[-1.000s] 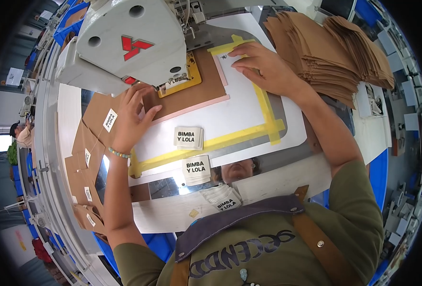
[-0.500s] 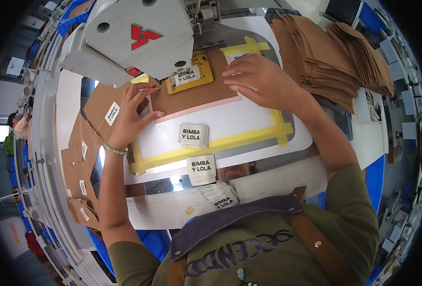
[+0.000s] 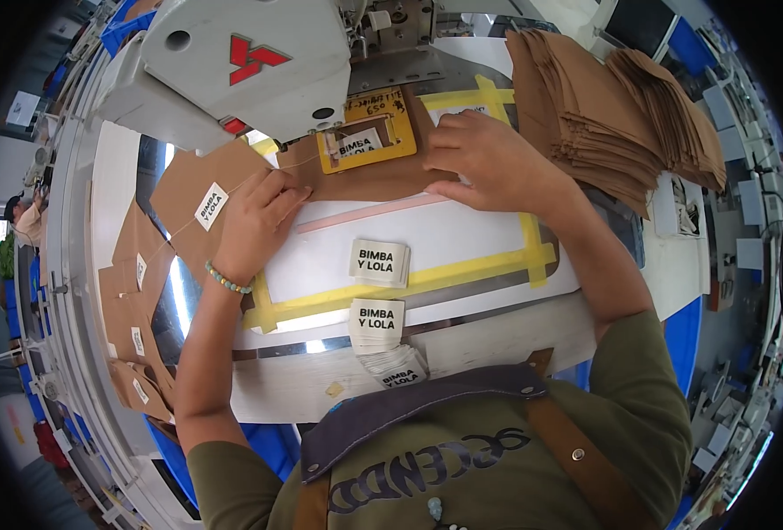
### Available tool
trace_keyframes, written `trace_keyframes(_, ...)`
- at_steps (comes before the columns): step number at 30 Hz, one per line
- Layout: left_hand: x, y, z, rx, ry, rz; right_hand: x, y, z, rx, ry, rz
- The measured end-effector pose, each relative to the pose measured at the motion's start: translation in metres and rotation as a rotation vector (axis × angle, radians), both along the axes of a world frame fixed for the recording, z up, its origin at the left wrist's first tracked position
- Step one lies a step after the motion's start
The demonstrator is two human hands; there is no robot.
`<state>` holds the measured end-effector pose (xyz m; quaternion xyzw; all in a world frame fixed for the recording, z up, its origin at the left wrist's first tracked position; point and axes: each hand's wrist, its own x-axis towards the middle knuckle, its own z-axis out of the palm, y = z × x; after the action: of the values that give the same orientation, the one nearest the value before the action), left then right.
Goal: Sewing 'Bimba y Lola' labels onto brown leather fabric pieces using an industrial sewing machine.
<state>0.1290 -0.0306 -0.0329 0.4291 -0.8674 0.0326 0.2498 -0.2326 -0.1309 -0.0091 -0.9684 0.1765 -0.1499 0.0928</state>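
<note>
Under the sewing machine head lies a brown panel, its near edge curved and apart from the pink strip on the white board. My left hand pinches the panel's left corner, thumb against fingers. At its right edge my right hand grips it with curled fingers; the fingertips are partly hidden. A yellow frame sits on the panel around a white label with dark lettering. A thin thread runs from the frame toward the left.
Loose label stacks lie nearer me: one on the board, others on the table edge. Brown panels with labels attached, linked by thread, trail down the left side. Piles of brown panels stand at the right. Yellow tape borders the board.
The brown panel's near edge has come away from the pink strip and now bends. My left fingers have closed on its corner, and my right fingers have curled in. The view has shifted slightly.
</note>
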Motion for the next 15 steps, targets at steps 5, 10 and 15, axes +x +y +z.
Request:
trace_keyframes(5,0.037,0.032,0.009,-0.077,-0.179,0.103,-0.002,-0.003,-0.001,-0.048,-0.042,0.036)
trace_keyframes(10,0.111,0.080,0.013,-0.012,-0.240,0.352,-0.002,-0.004,0.013,-0.045,-0.080,0.017)
trace_keyframes(15,0.129,0.116,0.057,0.300,-0.110,0.574,-0.001,0.004,0.030,-0.046,-0.072,-0.023)
